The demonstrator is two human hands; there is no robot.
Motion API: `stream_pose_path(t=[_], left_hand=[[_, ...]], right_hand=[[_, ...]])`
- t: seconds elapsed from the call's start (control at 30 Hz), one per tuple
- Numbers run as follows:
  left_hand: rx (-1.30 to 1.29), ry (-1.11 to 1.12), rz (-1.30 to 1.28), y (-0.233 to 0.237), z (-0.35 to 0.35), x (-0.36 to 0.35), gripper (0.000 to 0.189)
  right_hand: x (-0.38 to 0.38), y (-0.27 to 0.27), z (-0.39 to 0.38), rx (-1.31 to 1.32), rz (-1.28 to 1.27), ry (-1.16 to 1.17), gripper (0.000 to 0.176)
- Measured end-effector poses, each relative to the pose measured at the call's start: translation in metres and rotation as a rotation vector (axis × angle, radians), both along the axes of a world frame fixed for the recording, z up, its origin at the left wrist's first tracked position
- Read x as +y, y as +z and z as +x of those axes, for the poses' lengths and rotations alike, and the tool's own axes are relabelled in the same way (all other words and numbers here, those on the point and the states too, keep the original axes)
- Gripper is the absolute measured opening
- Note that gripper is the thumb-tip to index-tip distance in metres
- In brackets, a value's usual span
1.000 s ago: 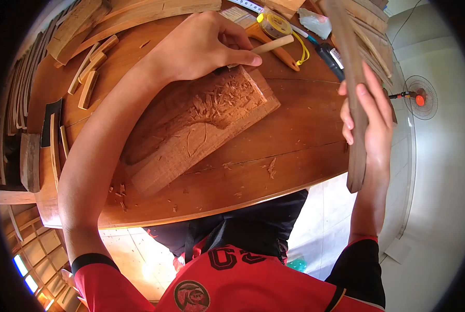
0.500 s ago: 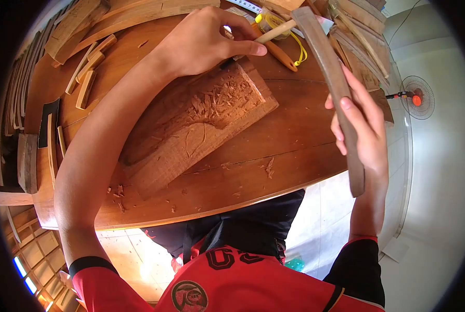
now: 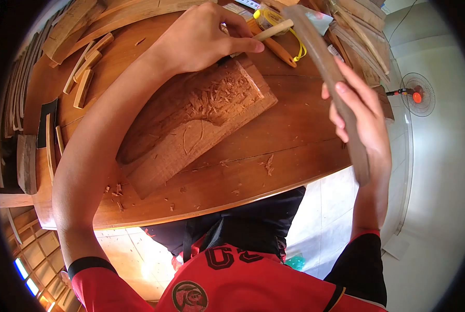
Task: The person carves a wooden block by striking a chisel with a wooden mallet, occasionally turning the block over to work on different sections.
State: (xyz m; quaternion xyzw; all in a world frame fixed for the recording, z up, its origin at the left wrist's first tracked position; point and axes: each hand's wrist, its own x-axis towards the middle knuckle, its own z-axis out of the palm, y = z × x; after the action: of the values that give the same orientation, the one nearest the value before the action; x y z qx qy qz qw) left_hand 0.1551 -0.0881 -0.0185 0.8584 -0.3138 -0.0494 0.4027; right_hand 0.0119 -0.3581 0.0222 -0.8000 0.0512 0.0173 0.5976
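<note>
Left hand fingers pinch wooden handle; right wraps wooden bar. Carved board bodyward of left hand, nearer one; long axis slants up-right.

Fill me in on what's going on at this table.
A person's left hand grips a pale wooden handle at the far edge of a hollowed wooden block; the handle's other end is hidden. The right hand holds a dark wooden bar, its upper end beside the handle, contact unclear. Shavings lie in the block's hollow.
</note>
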Motion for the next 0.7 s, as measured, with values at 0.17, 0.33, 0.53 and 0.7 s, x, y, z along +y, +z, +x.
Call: stream_pose_path(t=[0.17, 0.33, 0.53, 0.7], left_hand=[[-0.035, 0.020, 0.015, 0.001, -0.001, -0.001, 0.039], [-0.015, 0.026, 0.030, 0.004, -0.004, -0.002, 0.038], [-0.082, 0.005, 0.031, -0.005, 0.000, 0.000, 0.037], [0.051, 0.059, 0.050, 0.008, -0.007, 0.002, 0.040]], right_hand=[[-0.001, 0.003, 0.003, -0.089, 0.043, -0.081, 0.054], [-0.002, 0.010, 0.002, -0.069, 0.016, -0.055, 0.053], [0.002, 0.008, 0.002, -0.027, -0.052, 0.012, 0.054], [0.008, 0.017, 0.007, -0.125, -0.057, -0.125, 0.051]])
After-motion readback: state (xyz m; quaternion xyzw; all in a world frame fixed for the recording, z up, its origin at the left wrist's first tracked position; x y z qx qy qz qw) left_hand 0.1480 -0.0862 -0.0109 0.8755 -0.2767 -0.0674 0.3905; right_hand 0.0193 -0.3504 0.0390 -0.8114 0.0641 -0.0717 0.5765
